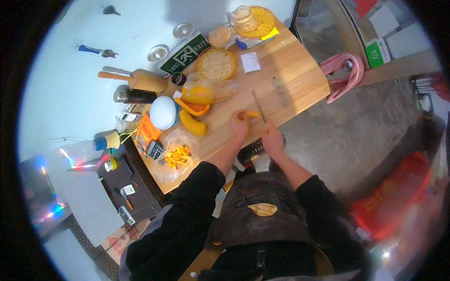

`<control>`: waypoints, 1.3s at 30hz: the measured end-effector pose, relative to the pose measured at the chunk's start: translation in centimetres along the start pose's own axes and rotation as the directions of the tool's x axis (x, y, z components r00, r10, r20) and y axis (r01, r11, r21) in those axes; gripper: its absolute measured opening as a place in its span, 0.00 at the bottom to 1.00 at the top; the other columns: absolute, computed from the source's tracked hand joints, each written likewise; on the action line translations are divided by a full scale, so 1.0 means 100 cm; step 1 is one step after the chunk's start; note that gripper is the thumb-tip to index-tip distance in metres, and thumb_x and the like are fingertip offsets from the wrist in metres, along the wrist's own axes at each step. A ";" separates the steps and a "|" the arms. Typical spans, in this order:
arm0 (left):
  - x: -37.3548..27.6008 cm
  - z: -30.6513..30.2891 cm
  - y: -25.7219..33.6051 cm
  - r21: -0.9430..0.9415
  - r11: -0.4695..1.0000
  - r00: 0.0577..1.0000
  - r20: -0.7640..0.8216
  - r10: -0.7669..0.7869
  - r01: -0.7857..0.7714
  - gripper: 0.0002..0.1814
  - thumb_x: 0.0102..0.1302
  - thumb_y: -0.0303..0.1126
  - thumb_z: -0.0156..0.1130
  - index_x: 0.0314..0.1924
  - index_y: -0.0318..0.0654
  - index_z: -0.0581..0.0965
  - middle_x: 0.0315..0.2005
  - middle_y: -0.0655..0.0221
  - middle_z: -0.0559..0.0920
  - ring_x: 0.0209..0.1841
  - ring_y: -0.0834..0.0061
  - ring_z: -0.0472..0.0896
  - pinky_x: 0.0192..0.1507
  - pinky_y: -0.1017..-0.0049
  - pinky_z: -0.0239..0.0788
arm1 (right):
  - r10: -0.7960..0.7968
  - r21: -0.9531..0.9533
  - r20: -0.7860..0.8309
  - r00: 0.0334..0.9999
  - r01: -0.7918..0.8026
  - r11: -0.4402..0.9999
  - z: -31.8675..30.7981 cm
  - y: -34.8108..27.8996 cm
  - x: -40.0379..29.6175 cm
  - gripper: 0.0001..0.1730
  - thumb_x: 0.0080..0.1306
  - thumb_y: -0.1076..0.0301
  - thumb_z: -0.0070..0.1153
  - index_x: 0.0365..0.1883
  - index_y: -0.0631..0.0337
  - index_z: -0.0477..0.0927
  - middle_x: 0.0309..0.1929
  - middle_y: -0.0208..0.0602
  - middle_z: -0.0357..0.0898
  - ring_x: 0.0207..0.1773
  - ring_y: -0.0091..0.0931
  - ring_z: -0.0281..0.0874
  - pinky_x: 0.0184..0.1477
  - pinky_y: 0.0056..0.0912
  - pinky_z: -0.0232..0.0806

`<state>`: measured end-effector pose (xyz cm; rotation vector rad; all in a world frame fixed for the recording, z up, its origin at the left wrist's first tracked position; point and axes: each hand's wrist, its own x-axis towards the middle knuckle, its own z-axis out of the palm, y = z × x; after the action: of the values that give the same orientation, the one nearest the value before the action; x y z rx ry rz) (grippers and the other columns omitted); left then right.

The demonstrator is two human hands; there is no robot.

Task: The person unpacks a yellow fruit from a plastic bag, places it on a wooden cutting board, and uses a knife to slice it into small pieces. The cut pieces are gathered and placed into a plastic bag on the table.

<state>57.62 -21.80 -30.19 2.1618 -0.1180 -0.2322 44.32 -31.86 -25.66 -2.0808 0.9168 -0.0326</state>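
My left hand (240, 123) holds a small orange piece of pumpkin (252, 113) over the wooden table (225, 140). My right hand (273, 138) grips the handle of a knife (259, 106), its blade close to the piece's right end; whether they touch is unclear. To the left lie a yellow curved pumpkin chunk (192, 123) and a hollowed orange pumpkin section (197, 108). Behind them is a larger yellow pumpkin part (198, 93), partly under a clear plastic bag. Cut orange pieces (178, 156) rest on an opened plastic bag at the table's near left.
A peeler-like metal tool (276, 83) lies right of the knife, beyond a white notepad (250, 62). A round yellow basket (215, 64) holds pale crumbly food. A white-lidded container (164, 112), calculator (154, 150) and black flask (136, 96) stand left. A pink-padded handle (346, 72) juts beside the table's right end.
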 end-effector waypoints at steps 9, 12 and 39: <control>0.024 -0.004 0.061 0.422 0.773 0.795 0.582 0.171 -0.474 0.22 0.67 0.29 0.67 0.61 0.40 0.79 0.55 0.48 0.78 0.50 0.44 0.85 0.52 0.49 0.79 | -0.116 -0.276 -0.300 0.947 0.031 0.961 -0.094 0.056 0.110 0.25 0.75 0.59 0.60 0.67 0.59 0.76 0.54 0.52 0.84 0.53 0.51 0.84 0.52 0.55 0.77; 0.028 0.000 0.069 0.543 0.704 0.767 0.642 0.003 -0.458 0.22 0.69 0.29 0.63 0.62 0.38 0.74 0.54 0.46 0.78 0.47 0.40 0.85 0.51 0.45 0.79 | -0.168 -0.400 -0.218 0.961 0.069 0.914 -0.101 0.072 0.141 0.28 0.73 0.58 0.61 0.67 0.58 0.75 0.58 0.51 0.79 0.56 0.49 0.80 0.51 0.53 0.78; -0.015 -0.320 -0.132 0.413 0.801 0.890 -0.336 -0.307 0.432 0.15 0.69 0.37 0.62 0.44 0.31 0.85 0.41 0.45 0.88 0.49 0.43 0.87 0.54 0.52 0.78 | -0.256 0.049 0.558 0.789 0.276 0.960 0.097 -0.170 0.045 0.29 0.70 0.58 0.65 0.67 0.57 0.77 0.68 0.51 0.74 0.65 0.50 0.79 0.67 0.54 0.73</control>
<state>62.82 11.75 -23.17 2.6820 0.4553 -0.1563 60.95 -21.54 -21.24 -2.0608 0.2590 0.4324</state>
